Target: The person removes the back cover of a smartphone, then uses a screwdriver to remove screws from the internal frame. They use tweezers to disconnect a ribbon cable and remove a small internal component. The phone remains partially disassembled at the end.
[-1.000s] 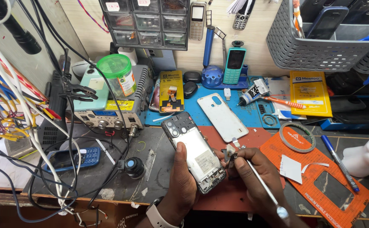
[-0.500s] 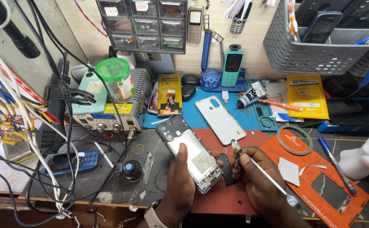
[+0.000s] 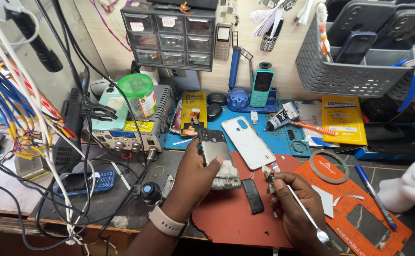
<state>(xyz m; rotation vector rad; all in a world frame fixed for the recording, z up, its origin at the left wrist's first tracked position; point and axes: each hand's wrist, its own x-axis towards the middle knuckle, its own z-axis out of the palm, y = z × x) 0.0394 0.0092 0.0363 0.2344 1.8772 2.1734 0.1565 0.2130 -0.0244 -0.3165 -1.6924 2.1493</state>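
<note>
Workbench (image 3: 136,213): a cluttered repair bench is carrying everything, with a red mat (image 3: 231,220) lying at its front edge and a blue mat (image 3: 283,140) behind it toward the back wall.

Grey basket (image 3: 340,76): it is hanging at the back right corner, holding several phones.

Soldering unit (image 3: 127,135): it is sitting at the back left, with a green-lidded jar (image 3: 138,95) resting on top and black cables trailing across the bench.

White back cover (image 3: 248,142): it is lying face down where the blue mat meets the red one, just beside the opened phone.

Opened phone (image 3: 217,159): it is being held tilted above the back edge of the red mat, its back removed and its insides showing.

Left hand (image 3: 193,182): it is curling around the phone's left side, thumb pressing across the lower part.

Right hand (image 3: 295,208): it is pinching a thin metal tool (image 3: 302,213), with a tiny part (too small to identify) sitting at its tip, near the phone's lower right.

Black strip (image 3: 252,195): it is lying loose on the red mat between the two hands.

Risk: the tiny part is looking easy to flick off into the clutter if the tool slips; a loosening thumb could let the tilted phone slide onto the mat.
</note>
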